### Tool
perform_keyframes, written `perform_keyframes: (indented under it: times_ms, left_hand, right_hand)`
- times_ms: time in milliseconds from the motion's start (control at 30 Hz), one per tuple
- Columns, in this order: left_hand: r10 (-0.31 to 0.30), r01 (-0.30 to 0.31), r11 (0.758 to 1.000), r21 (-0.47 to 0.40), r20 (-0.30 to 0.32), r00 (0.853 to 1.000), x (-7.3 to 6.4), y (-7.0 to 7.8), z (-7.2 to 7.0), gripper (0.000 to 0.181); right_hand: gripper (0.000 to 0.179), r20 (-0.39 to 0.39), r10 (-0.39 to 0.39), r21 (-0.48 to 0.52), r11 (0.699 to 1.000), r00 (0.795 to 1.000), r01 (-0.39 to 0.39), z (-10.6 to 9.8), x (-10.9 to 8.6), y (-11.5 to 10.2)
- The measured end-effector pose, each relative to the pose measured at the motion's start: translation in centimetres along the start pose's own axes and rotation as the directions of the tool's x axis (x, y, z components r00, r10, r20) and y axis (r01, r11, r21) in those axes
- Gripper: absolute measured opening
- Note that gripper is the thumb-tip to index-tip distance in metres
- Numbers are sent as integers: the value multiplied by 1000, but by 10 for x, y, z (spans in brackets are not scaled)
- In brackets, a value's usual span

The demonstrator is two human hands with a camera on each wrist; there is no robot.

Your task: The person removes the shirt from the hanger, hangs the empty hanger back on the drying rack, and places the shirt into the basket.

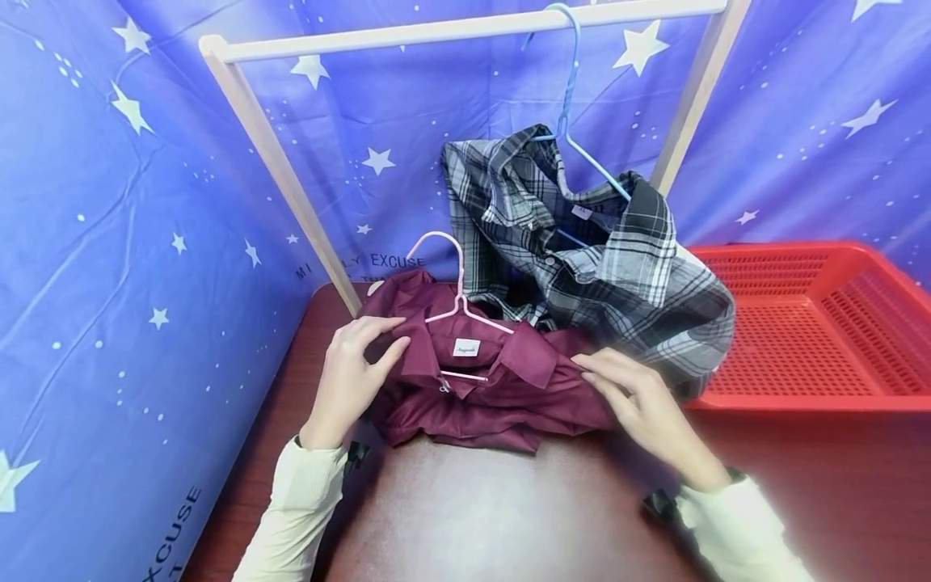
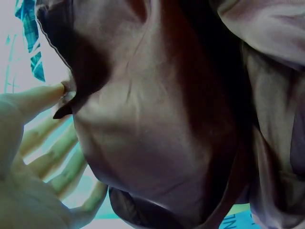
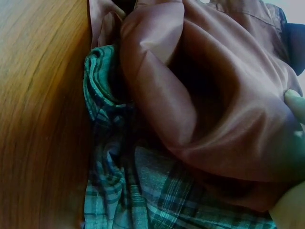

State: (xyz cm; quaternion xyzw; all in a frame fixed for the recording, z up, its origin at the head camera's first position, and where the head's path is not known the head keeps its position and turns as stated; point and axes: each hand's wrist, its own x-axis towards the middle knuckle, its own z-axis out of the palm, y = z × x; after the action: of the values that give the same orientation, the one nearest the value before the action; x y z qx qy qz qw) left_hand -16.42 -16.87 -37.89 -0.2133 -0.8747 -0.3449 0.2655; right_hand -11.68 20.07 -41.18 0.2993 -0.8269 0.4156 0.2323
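A maroon collared shirt [image 1: 502, 404] is on a pink hanger [image 1: 461, 267], whose hook points up above the collar. My left hand [image 1: 347, 372] pinches the shirt's left side beside the collar; in the left wrist view the thumb [image 2: 40, 101] presses the cloth's edge with the other fingers behind it. On the opposite shoulder, my right hand [image 1: 640, 400] pinches the fabric, and only part of that hand [image 3: 296, 106] shows in the right wrist view. Just behind hangs a black and white plaid shirt [image 1: 582, 259] on a blue hanger [image 1: 570, 81].
The blue hanger hooks over the white top bar [image 1: 378, 39] of a wooden rack. A red plastic basket [image 1: 800, 400] stands right of the plaid shirt. Underneath is a dark red-brown table [image 1: 465, 517]. Blue star-patterned cloth [image 1: 109, 267] hangs at the left and back.
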Motion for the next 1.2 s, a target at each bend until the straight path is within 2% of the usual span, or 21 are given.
perform_keyframes:
  times_ms: [167,300,500,733,933,1200]
  left_hand:
    - [15,-15,1000,-5,-29,999,-1,2,3,25]
    - [4,-5,1000,-30,-50,999,-1,4,5,24]
    - [-23,20,998,-53,-59,998,1,10,9,24]
    - [-19,14,998,-55,-77,997,5,18,15,23]
    - [-20,13,997,-80,-88,996,7,26,21,21]
    - [1,-19,994,-109,-163,987,10,33,25,20]
  right_hand:
    - [44,15,4,-2,1000,1000,-4,1,0,1]
    - [43,19,0,2,1000,1000,-1,1,0,1]
    - [43,18,-1,1,1000,1000,1,2,1,0]
    - [43,40,23,-27,999,999,-22,2,0,1]
    - [44,61,10,-45,999,998,-8,4,2,0]
    - [43,70,21,-36,999,997,-19,4,4,-2]
